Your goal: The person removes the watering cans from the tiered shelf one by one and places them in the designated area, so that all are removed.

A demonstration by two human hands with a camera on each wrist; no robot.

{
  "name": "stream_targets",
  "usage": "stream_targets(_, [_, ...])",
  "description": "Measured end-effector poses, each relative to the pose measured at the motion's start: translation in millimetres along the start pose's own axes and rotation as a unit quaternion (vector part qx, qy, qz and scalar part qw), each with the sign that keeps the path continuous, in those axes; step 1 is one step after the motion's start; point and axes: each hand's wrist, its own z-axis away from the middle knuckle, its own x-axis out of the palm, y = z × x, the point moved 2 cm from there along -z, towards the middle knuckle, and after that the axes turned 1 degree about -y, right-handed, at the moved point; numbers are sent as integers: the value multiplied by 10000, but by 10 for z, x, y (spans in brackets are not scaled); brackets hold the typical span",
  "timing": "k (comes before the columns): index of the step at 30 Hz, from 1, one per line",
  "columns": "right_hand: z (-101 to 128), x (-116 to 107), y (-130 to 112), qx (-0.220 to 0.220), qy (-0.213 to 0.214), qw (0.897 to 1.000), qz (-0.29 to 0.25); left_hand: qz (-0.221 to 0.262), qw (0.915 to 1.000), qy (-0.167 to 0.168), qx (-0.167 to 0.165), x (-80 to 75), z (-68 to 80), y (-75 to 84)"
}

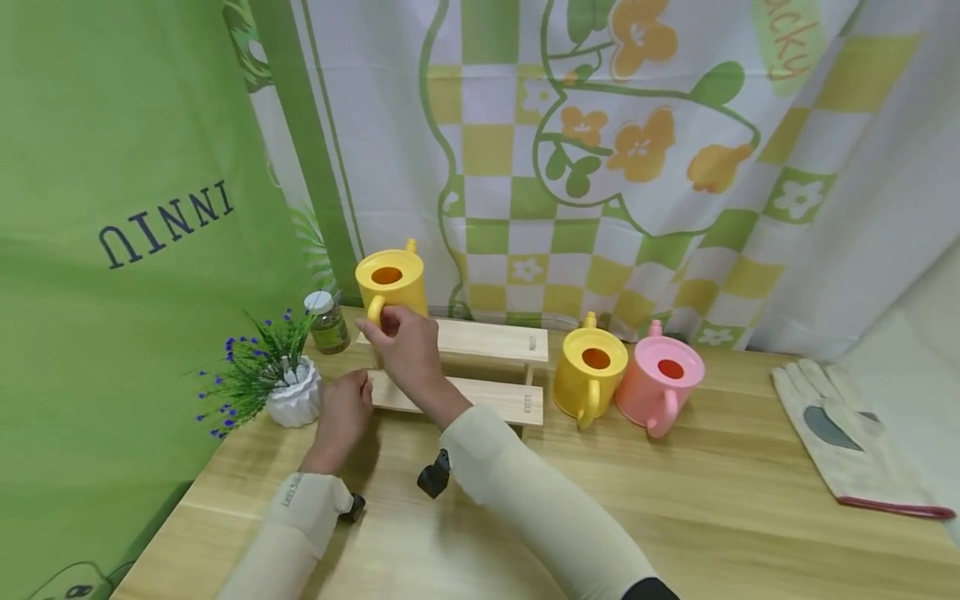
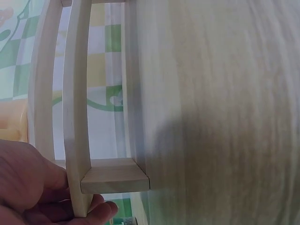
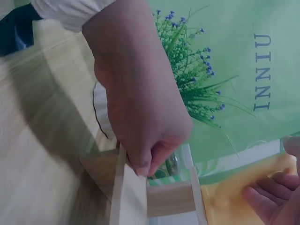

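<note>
A yellow watering can stands at the left end of the upper board of a two-tier wooden rack. Fingers of my right hand curl round its handle, also visible at the lower right edge of the right wrist view. My left hand grips the left end of the lower board. In the left wrist view, thumb and fingers wrap that board's end. Right of the rack, a second yellow watering can and a pink watering can sit side by side on the table.
Purple flowers in a white pot stand left of my left hand, with a lidded jar behind. A pair of work gloves lies at the table's right. Green cloth hangs left, a patterned curtain behind.
</note>
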Motion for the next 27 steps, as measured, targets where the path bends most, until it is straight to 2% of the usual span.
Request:
stream_targets(1, [0,4,-1,31,32,10000,15,105,9997,-196,98,99,-14,-129])
stream_targets(3, [0,13,-1,90,103,9999,42,493,9966,-323,570,236,-4,-354])
stream_targets(6, [1,20,-8,145,207,9996,123,497,9966,-214,628,285,-3,-379])
stream_targets(8, [-1,21,-14,168,263,9994,157,361,9982,-86,468,307,-5,-356])
stream_targets(12, [-8,10,-28,121,382,9991,158,201,9991,-49,373,302,-6,-339])
stream_targets(17, [12,-72,-25,23,606,9982,30,329,9987,-35,387,276,-6,-298])
stream_targets(23, [32,-248,-43,-289,831,9959,-209,354,9984,-24,442,286,15,-298])
stream_targets(27, [46,-508,-47,-426,824,9954,-226,318,9988,0,373,281,23,-313])
